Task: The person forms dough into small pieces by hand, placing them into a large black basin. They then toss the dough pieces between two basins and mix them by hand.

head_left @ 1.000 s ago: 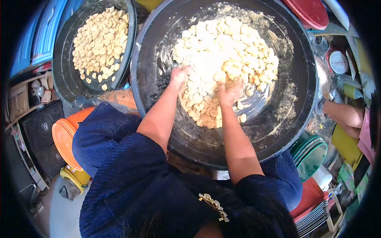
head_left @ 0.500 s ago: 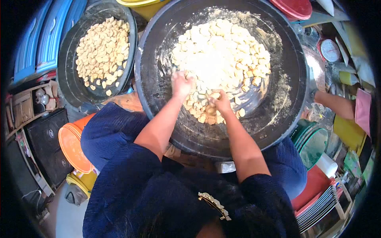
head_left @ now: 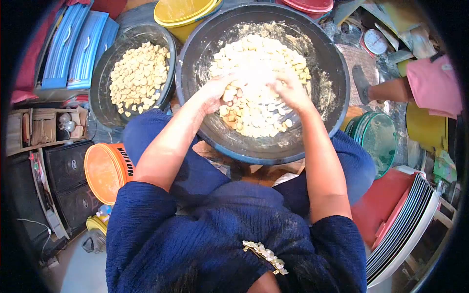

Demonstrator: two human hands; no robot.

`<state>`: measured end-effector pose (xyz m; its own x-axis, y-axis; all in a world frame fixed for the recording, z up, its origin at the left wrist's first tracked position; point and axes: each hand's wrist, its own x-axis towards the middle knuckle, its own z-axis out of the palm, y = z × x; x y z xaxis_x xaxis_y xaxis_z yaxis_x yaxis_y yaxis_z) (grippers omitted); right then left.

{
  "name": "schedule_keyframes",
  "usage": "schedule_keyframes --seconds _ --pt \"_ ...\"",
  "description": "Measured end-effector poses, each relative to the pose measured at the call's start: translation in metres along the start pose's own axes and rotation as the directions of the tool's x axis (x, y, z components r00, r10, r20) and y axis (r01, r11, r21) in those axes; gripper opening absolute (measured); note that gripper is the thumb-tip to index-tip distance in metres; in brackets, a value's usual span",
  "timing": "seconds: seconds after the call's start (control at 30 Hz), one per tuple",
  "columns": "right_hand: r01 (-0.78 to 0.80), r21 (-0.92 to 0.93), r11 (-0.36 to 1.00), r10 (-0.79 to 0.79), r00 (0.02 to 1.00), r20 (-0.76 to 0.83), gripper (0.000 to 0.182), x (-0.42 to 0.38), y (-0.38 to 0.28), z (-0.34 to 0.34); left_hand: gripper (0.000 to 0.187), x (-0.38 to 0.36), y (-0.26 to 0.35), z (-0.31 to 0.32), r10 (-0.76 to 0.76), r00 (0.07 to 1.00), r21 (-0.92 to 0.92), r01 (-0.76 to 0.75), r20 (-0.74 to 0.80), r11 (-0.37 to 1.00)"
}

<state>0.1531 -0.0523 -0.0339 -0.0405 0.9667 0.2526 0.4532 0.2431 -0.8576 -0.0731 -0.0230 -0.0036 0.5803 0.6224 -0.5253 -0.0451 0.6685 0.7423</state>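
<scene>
A wide black basin (head_left: 254,155) rests in front of my lap, with a heap of pale, flour-dusted pieces (head_left: 256,117) in it, rounded and bite-sized like dough lumps. At the heap's left side, my left hand (head_left: 217,93) curls around several of these pieces. My right hand (head_left: 292,93) is over the right part of the heap, palm turned inward and fingers apart. Strong glare washes out the middle of the heap and the fingertips. Flour streaks the basin's inner wall.
A smaller dark basin (head_left: 100,105) with similar pieces stands at the left. Around me are an orange bucket (head_left: 102,173), a yellow bucket (head_left: 183,12), green tubs (head_left: 381,141), a dial scale (head_left: 375,42) and stacked trays (head_left: 400,224). Another person's leg (head_left: 391,91) shows at right.
Both hands have come up from the near part of the heap and moved apart, the right one opening. The heap has shifted, and the head view has tilted.
</scene>
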Motion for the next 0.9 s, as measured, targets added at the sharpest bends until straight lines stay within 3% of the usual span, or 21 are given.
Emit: schedule_keyframes --seconds 0.03,0.07,0.1,0.13,0.17,0.23,0.27,0.3,0.37,0.43,0.47,0.5,0.53,0.57,0.6,0.63,0.7,0.73,0.8,0.83,0.9 --pt "0.465 -0.336 0.819 -0.45 0.884 0.125 0.03 -0.002 -0.005 -0.004 0.03 -0.009 0.005 0.01 0.0 1.0 0.009 0.0 0.006 1.0" --pt "0.457 -0.342 0.821 -0.446 0.888 0.117 0.03 -0.009 -0.026 0.001 0.032 -0.017 0.006 0.021 0.005 1.0 0.068 -0.003 -0.024 0.998" --pt "0.309 -0.023 0.951 -0.306 0.949 0.074 0.029 -0.018 -0.048 0.014 0.034 -0.023 0.006 0.03 0.012 0.998 0.124 -0.005 -0.055 0.992" --pt "0.122 0.304 0.945 -0.154 0.985 0.083 0.028 -0.022 -0.066 0.019 0.034 -0.028 0.006 0.037 0.006 0.999 0.127 0.0 -0.051 0.992" --pt "0.119 0.304 0.945 -0.149 0.986 0.078 0.028 -0.024 -0.072 0.013 0.034 -0.032 0.005 0.043 0.074 0.996 0.149 -0.066 -0.047 0.987" --pt "-0.3 0.509 0.807 0.207 0.95 0.232 0.027 -0.022 -0.074 0.001 0.034 -0.031 0.002 0.05 0.139 0.989 0.173 -0.13 -0.044 0.976" --pt "-0.249 0.576 0.779 0.197 0.969 0.152 0.029 -0.022 -0.054 0.003 0.036 -0.028 -0.001 0.053 0.208 0.974 0.251 -0.18 -0.091 0.951" --pt "-0.248 0.576 0.779 0.193 0.969 0.155 0.029 -0.022 -0.035 -0.006 0.037 -0.024 -0.002 0.054 0.284 0.95 0.329 -0.228 -0.132 0.916" --pt "-0.455 0.407 0.792 0.487 0.873 0.028 0.035 -0.018 -0.041 -0.022 0.035 -0.02 -0.005 0.044 0.263 0.954 0.303 -0.21 -0.143 0.93" --pt "-0.343 0.545 0.765 0.403 0.915 0.01 0.036 -0.018 -0.059 -0.019 0.034 -0.015 -0.003 0.044 0.236 0.961 0.272 -0.19 -0.145 0.943" --pt "-0.002 0.166 0.986 0.006 1.0 -0.023 0.035 -0.017 -0.057 -0.017 0.031 -0.015 0.001 0.049 0.168 0.976 0.217 -0.136 -0.135 0.967" --pt "0.389 -0.218 0.895 -0.372 0.921 0.113 0.035 -0.016 -0.055 -0.014 0.03 -0.015 0.004 0.054 0.101 0.987 0.161 -0.081 -0.122 0.984" --pt "0.383 -0.218 0.898 -0.366 0.924 0.115 0.035 -0.016 -0.055 -0.007 0.03 -0.012 0.005 0.056 0.094 0.988 0.158 -0.075 -0.121 0.985" --pt "0.11 0.118 0.987 -0.129 0.976 0.175 0.034 -0.02 -0.053 0.004 0.032 -0.009 0.006 0.057 0.12 0.986 0.176 -0.1 -0.112 0.979" --pt "-0.207 0.411 0.888 0.08 0.949 0.305 0.033 -0.023 -0.049 0.012 0.034 -0.005 0.006 0.057 0.145 0.984 0.195 -0.123 -0.103 0.973" --pt "-0.215 0.415 0.884 0.087 0.948 0.307 0.033 -0.021 -0.035 0.012 0.034 0.001 0.006 0.058 0.136 0.985 0.194 -0.114 -0.105 0.974" --pt "-0.506 0.453 0.734 0.454 0.862 0.226 0.031 -0.014 -0.001 0.006 0.043 0.018 0.008 0.054 0.399 0.915 0.654 -0.269 -0.056 0.707" --pt "-0.586 0.433 0.685 0.58 0.798 0.164 0.033 -0.01 -0.007 -0.003 0.043 0.028 0.008 0.043 0.394 0.917 0.651 -0.26 -0.066 0.713" --pt "-0.587 0.336 0.736 0.508 0.808 0.298 0.035 -0.013 0.023 -0.007 0.045 0.049 0.0 0.014 0.038 0.999 0.739 -0.03 0.006 0.673" --pt "-0.561 0.248 0.79 0.435 0.798 0.418 0.037 -0.018 0.047 -0.007 0.045 0.05 -0.008 0.008 0.032 0.999 0.734 -0.019 -0.004 0.679" --pt "-0.647 0.082 0.758 0.552 0.705 0.446 0.041 -0.034 0.113 0.002 0.044 0.053 -0.027 -0.004 -0.057 0.991 0.712 -0.048 0.123 0.701"
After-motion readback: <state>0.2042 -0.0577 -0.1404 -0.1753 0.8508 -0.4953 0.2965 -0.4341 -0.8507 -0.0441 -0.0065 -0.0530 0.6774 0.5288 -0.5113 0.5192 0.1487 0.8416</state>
